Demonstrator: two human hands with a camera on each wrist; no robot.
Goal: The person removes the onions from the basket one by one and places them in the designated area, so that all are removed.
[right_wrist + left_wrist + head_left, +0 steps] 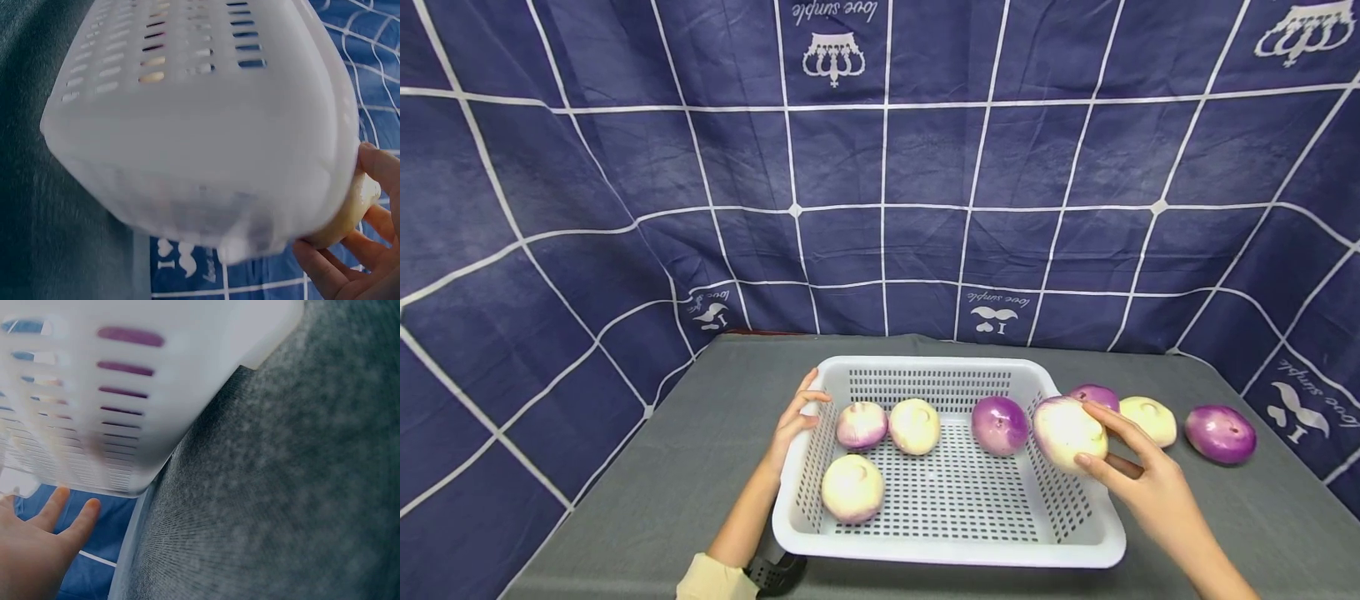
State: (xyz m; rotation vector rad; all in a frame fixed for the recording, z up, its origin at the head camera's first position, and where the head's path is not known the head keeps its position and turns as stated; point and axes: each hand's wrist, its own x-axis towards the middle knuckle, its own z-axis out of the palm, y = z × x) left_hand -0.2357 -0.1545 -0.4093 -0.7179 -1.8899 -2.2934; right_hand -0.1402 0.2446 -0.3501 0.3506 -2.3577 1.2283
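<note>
My right hand (1138, 467) holds a white-and-purple turnip (1067, 433) between thumb and fingers, over the right rim of a white perforated plastic basket (947, 550). In the right wrist view, the same turnip (350, 219) shows partly behind the basket's edge. At the basket's left rim, my left hand (792, 425) rests with its fingers extended; the left wrist view shows two straight, spread fingers (81, 525) beside the basket wall. Inside the basket lie several turnips: a purple one (1000, 425), a pale one (914, 427), a pinkish one (862, 425) and a larger pale one (853, 489).
On the grey tabletop (700, 467) right of the basket lie a purple turnip (1096, 397) partly hidden by the held one, a pale turnip (1150, 420) and another purple turnip (1221, 434). A blue checked cloth (925, 167) hangs behind and along both sides.
</note>
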